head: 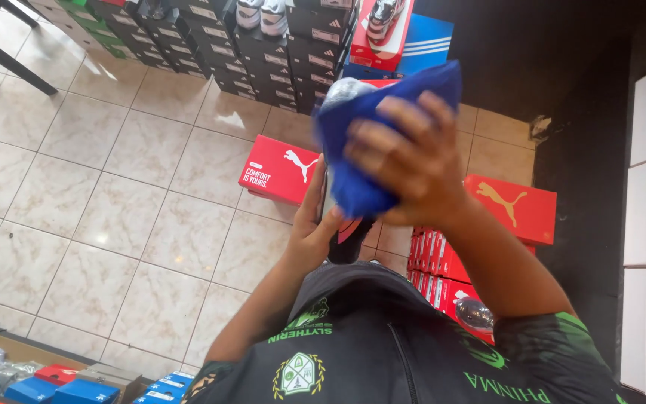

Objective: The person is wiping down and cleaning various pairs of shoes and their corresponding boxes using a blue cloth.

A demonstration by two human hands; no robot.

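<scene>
Red shoebox (278,170), stacked dark boxes (263,52)

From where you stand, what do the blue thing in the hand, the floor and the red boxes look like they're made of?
The blue cloth under the right hand looks like soft matte fabric: it bunches and folds. The floor seems to be glazed tile: pale marbled squares with grout lines and light glare. The red boxes look like printed cardboard with crisp flat edges. The dark item held by the left hand is too hidden to judge.

Cloth (368,142) over shoe (349,236) — boxes (282,170) on floor (114,187) behind.
</scene>
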